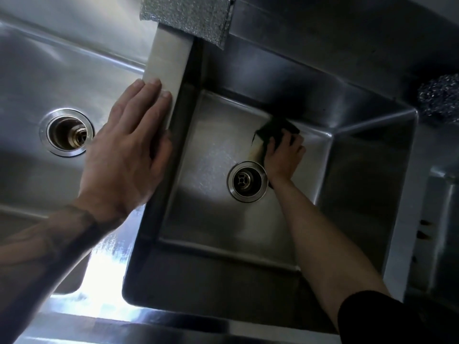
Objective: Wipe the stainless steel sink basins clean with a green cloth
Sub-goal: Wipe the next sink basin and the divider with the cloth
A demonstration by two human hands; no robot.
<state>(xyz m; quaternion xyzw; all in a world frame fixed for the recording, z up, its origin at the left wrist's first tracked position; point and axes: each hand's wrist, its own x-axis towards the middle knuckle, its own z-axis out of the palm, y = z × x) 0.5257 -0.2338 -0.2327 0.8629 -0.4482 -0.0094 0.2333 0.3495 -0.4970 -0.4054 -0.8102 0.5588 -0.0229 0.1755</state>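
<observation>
View from above of a double stainless steel sink. My right grip [284, 155] reaches down into the right basin [211, 219], fingers bent over the green cloth [275, 129] and pressing it to the floor of the basin. The cloth looks very dark here. It lies at the far edge of the floor, where the floor meets the far wall, just beyond and to the right of the right drain [247, 182]. I judge it is held bunched under the palm so that pressure falls on the corner seam, where residue tends to collect.

My left grip [124, 155] holds nothing. It lies flat, fingers straight and together, on the divider [169, 65] between the two basins. It probably serves as a brace, taking my weight while I lean in to reach the far wall.

The left basin [37, 83], with its own open left drain [67, 132], has no cloth in it. I cannot tell from its surface whether it has been wiped.

A grey textured cloth [188, 16] hangs over the far end of the divider. A steel scourer [439, 98] sits on the desk at the far right.
</observation>
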